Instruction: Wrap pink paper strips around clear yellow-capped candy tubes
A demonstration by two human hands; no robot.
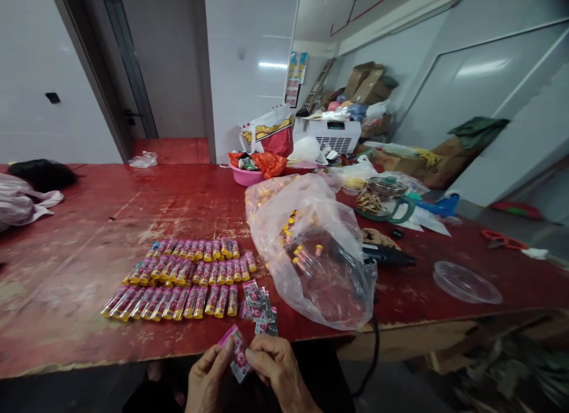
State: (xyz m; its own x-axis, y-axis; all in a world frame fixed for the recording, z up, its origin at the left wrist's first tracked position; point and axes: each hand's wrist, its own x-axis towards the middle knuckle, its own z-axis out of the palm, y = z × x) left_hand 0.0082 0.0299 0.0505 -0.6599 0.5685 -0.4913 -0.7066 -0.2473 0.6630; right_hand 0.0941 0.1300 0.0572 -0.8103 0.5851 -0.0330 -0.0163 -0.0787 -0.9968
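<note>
Tubes [183, 272] in pink printed wraps lay in three rows before us on the red table [80, 282], and we judged those done; plainer loose tubes [302, 259] inside the clear bag [311, 199] and a small pile of sleeves [260, 309] seemed left to work through. We had one pink-edged sleeve [239, 358] at the table's near edge, pinched in our left hand [207, 374], while our right hand [273, 359] gripped narrowly at its other side. We could make out no tube in it. That sleeve looked flat, thin and glossy; the wrapped tubes were slim cylinders with yellow ends, the bag crinkled and slack, the table scuffed pale in patches.
</note>
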